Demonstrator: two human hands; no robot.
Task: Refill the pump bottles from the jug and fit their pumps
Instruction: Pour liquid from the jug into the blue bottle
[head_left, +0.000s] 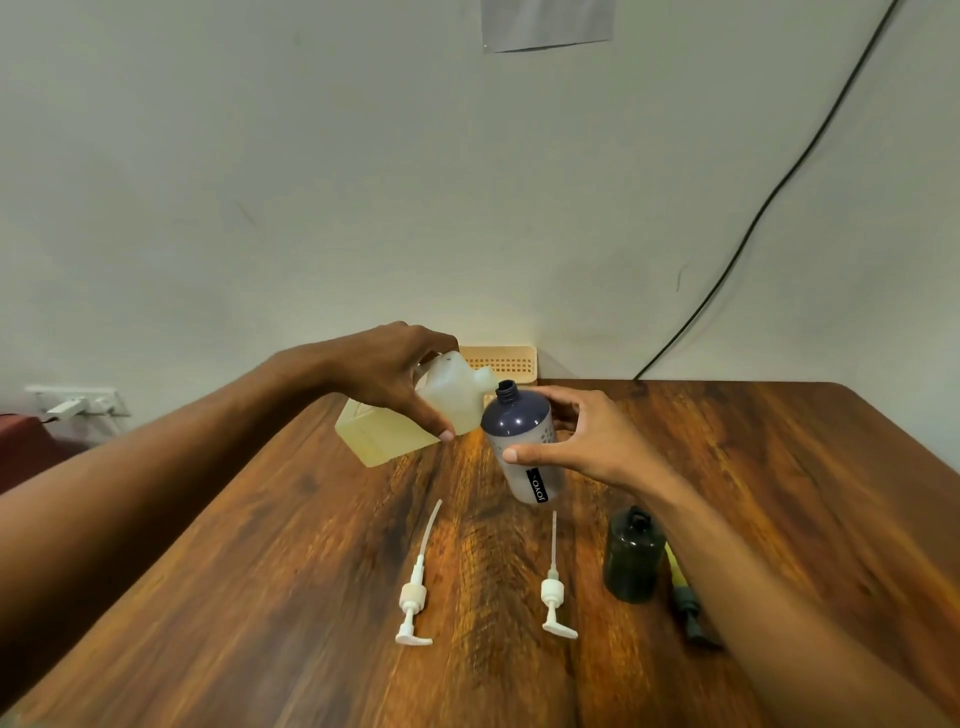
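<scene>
My left hand (400, 374) grips a translucent jug (400, 431) of pale yellow liquid, tilted with its spout (485, 378) right beside the open neck of a dark blue and grey pump bottle (524, 441). My right hand (571, 441) holds that bottle, lifted and tilted toward the jug. No liquid stream is visible. Two white pumps lie on the wooden table (260, 571): one (415, 597) at the left, another (553, 597) to its right. A smaller dark bottle (632, 558) stands open, upright, under my right forearm. A dark pump (688, 608) lies beside it, partly hidden by the arm.
A peach plastic basket (511, 358) sits at the table's back edge against the wall, behind the jug. A black cable (753, 223) runs down the wall to the table's back right. A wall socket (78, 402) is at far left.
</scene>
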